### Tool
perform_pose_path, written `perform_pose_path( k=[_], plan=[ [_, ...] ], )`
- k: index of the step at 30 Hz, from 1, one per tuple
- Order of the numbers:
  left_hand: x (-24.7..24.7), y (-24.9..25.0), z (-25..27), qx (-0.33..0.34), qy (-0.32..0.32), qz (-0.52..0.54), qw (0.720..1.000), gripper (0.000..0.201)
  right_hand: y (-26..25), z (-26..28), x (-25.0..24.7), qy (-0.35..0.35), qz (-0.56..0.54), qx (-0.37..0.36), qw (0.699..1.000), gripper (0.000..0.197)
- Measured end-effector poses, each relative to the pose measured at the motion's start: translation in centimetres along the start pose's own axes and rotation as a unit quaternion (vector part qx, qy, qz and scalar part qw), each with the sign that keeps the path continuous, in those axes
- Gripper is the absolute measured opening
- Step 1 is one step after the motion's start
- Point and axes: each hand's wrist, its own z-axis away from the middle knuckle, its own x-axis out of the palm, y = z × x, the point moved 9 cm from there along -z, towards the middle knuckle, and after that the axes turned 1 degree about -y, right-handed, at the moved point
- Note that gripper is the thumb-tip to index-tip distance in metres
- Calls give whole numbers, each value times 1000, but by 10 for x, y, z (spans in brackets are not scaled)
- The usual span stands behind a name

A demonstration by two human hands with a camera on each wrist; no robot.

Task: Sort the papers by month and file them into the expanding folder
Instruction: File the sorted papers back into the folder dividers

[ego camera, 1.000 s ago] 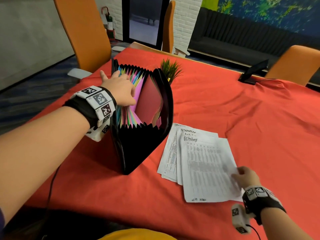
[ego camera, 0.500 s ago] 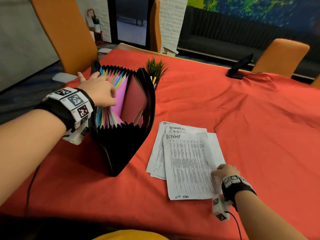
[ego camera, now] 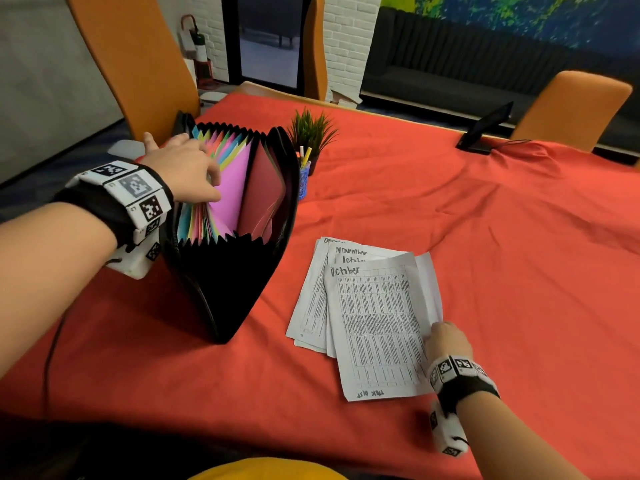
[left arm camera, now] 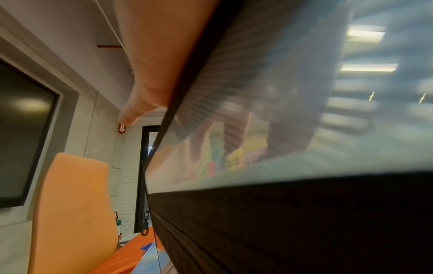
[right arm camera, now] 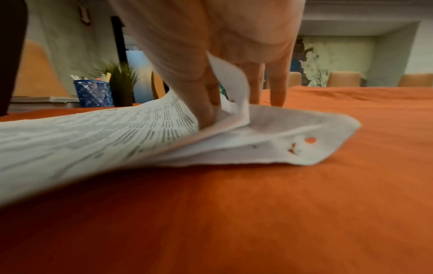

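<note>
A meeting room with orange chairs (ego camera: 138, 60) and a dark sofa along the far wall holds a tabletop (ego camera: 485, 254) covered in a red cloth. Near its left edge stands a black expanding folder (ego camera: 225, 271), upright and spread wide, its coloured dividers (ego camera: 227, 174) fanned out at the top. The left hand (ego camera: 183, 168) reaches into the folder from the left, fingers curled down among the dividers and pressing them toward the left wall, so a gap shows by the pink divider. Just right of the folder, toward the near edge, lies a loose stack of printed papers (ego camera: 311, 306); the top sheet (ego camera: 374, 327) bears the handwritten word October. The right hand (ego camera: 446, 341) pinches that sheet's right edge between thumb and fingers, curling it up off the stack. Behind the folder stand a small potted plant (ego camera: 311, 133) and a blue pen cup (ego camera: 304, 178).
</note>
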Motion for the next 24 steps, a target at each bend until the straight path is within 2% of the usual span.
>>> perform_pose_path(
  k=[3, 6, 8, 11, 15, 20, 24],
  plan=[
    [1, 1, 0, 1, 0, 0, 1000, 13, -5, 1, 2, 11, -2, -22, 1000, 24],
    [-1, 2, 0, 3, 8, 1, 1000, 12, -8, 7, -7, 56, 56, -25, 997, 23],
    [-2, 2, -1, 4, 11, -3, 1000, 12, -11, 6, -8, 56, 64, -47, 995, 25],
    [-1, 3, -1, 7, 11, -7, 1000, 12, -10, 2, 1, -11, -1, -46, 999, 25],
    [-2, 3, -1, 8, 19, 1, 1000, 11, -8, -3, 4, -62, -28, -16, 998, 31],
    [-2, 8, 2, 6, 30, 14, 999, 13, -11, -12, 5, -79, -78, 3, 994, 26],
    [-2, 9, 2, 5, 22, 11, 1000, 16, 4, -15, -2, -45, -172, 39, 983, 17]
  ],
)
